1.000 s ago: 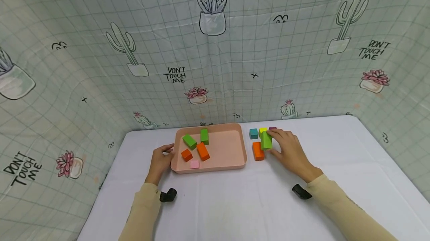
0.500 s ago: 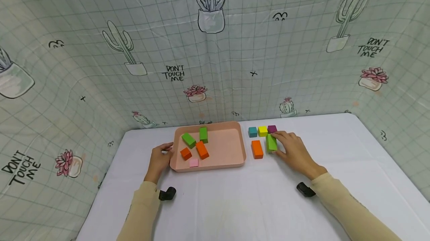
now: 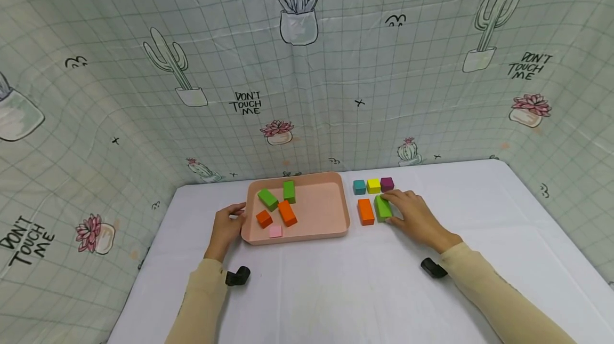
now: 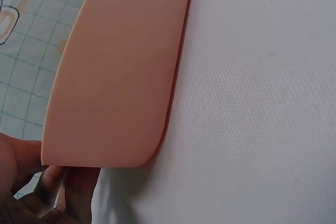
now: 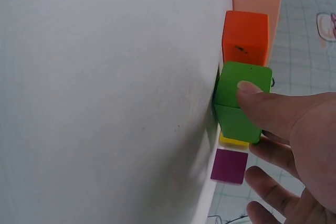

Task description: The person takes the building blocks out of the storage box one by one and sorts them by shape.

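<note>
My right hand (image 3: 414,216) pinches a green block (image 3: 382,208) between thumb and fingers, low at the table beside an orange block (image 3: 365,212). In the right wrist view the thumb lies across the near end of the green block (image 5: 244,90); part of its far side is hidden. My left hand (image 3: 227,228) touches the left end of a peach tray (image 3: 323,234), its relaxed fingers against the outer wall. The left wrist view shows those fingertips at the tray's corner (image 4: 115,103).
Inside the tray lie two green blocks (image 3: 289,192), an orange block (image 3: 287,213), a small orange block (image 3: 264,219) and a pink block (image 3: 275,231). Behind the right-hand blocks stand teal (image 3: 359,187), yellow (image 3: 373,186) and purple cubes (image 3: 387,184) in a row.
My right hand has moved the green block right and lowered it from over the orange block to beside it, uncovering the yellow and purple cubes. My left hand stays at the tray.
</note>
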`<state>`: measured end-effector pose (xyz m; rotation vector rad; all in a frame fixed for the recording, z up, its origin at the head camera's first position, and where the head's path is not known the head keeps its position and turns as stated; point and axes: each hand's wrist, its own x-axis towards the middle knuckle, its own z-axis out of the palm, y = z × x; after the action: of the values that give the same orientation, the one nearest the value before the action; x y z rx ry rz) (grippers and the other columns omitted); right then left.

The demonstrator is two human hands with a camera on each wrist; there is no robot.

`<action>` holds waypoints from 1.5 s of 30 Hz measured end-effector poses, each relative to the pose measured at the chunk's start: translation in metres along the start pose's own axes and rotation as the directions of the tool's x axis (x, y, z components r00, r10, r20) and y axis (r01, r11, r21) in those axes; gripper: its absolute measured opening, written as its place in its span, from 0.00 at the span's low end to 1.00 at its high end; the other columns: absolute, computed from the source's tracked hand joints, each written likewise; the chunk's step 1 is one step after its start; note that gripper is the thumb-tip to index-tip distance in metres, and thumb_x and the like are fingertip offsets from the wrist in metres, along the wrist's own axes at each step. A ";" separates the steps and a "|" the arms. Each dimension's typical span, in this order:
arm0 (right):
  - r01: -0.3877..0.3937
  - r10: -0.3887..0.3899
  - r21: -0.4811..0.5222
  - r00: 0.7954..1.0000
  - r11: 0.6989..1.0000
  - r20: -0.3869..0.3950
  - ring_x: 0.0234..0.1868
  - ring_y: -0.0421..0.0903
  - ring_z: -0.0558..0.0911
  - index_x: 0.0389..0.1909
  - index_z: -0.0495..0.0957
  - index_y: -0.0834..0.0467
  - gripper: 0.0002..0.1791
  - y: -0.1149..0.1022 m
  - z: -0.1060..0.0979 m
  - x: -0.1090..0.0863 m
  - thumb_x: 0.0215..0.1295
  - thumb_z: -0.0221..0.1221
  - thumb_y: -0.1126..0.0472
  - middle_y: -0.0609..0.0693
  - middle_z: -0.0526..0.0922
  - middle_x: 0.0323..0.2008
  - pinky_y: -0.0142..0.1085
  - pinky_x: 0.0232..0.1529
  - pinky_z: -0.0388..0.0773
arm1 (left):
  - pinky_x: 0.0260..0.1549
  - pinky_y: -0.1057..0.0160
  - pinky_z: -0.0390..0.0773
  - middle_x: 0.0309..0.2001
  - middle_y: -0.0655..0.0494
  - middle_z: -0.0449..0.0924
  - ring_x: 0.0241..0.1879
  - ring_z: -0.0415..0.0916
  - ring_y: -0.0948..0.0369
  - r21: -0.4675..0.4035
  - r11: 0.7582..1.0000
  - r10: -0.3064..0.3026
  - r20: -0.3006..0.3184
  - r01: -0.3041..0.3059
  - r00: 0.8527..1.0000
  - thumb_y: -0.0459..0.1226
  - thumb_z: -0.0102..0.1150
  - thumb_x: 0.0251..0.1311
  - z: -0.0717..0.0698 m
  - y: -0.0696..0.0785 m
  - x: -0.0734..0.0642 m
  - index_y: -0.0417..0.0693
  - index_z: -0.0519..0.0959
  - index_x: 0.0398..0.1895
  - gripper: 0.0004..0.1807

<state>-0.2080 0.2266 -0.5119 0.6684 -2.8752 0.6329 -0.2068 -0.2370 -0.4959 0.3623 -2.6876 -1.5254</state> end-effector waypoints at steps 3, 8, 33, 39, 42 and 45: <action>0.001 -0.001 -0.004 1.000 1.000 0.014 0.60 0.65 0.76 0.68 0.76 0.66 0.34 0.000 0.002 0.001 0.62 0.75 0.63 0.65 0.77 0.67 0.61 0.61 0.72 | 0.30 0.69 0.73 0.53 0.32 0.78 0.31 0.72 0.63 -0.003 1.000 0.000 0.000 0.000 1.000 0.28 0.54 0.73 -0.001 -0.002 0.000 0.30 0.79 0.66 0.21; -0.002 0.002 -0.007 1.000 1.000 0.030 0.61 0.64 0.75 0.69 0.75 0.66 0.34 -0.001 0.005 0.002 0.63 0.74 0.63 0.65 0.76 0.68 0.61 0.62 0.72 | 0.31 0.68 0.74 0.53 0.33 0.78 0.32 0.73 0.61 0.001 1.000 -0.015 -0.004 0.015 1.000 0.28 0.54 0.74 -0.001 -0.003 0.000 0.31 0.79 0.66 0.20; 0.223 -0.217 0.063 0.972 0.973 -0.094 0.64 0.64 0.77 0.66 0.78 0.65 0.31 -0.066 0.007 0.033 0.61 0.74 0.65 0.62 0.80 0.64 0.62 0.65 0.70 | 0.31 0.69 0.73 0.52 0.33 0.79 0.32 0.72 0.60 0.005 1.000 -0.002 -0.025 0.002 1.000 0.27 0.55 0.71 0.001 0.000 0.001 0.31 0.80 0.64 0.20; 0.279 -0.275 0.067 0.960 0.958 -0.059 0.63 0.61 0.77 0.66 0.78 0.63 0.30 -0.088 0.022 0.045 0.64 0.72 0.64 0.58 0.81 0.64 0.59 0.67 0.71 | 0.30 0.68 0.73 0.50 0.32 0.80 0.30 0.72 0.62 -0.001 1.000 0.023 -0.024 -0.023 0.999 0.26 0.55 0.70 0.000 0.001 0.000 0.29 0.81 0.63 0.20; 0.298 -0.296 0.073 0.955 0.952 -0.029 0.63 0.59 0.77 0.67 0.78 0.62 0.29 -0.096 0.027 0.049 0.65 0.71 0.65 0.57 0.81 0.65 0.58 0.68 0.70 | 0.30 0.68 0.73 0.50 0.33 0.80 0.30 0.72 0.62 0.009 1.000 0.025 -0.023 -0.025 0.999 0.26 0.55 0.70 0.000 0.000 0.001 0.30 0.81 0.63 0.20; 0.319 -0.320 0.072 0.947 0.945 -0.008 0.63 0.58 0.76 0.67 0.78 0.62 0.29 -0.104 0.030 0.053 0.65 0.71 0.65 0.55 0.80 0.65 0.58 0.68 0.70 | 0.29 0.68 0.73 0.50 0.33 0.80 0.31 0.73 0.62 0.010 1.000 0.025 -0.024 -0.025 0.999 0.27 0.55 0.71 0.000 0.000 0.002 0.30 0.81 0.63 0.20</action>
<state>-0.2095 0.1084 -0.4894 1.1169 -2.6668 0.6869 -0.2089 -0.2376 -0.4965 0.3442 -2.6713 -1.4927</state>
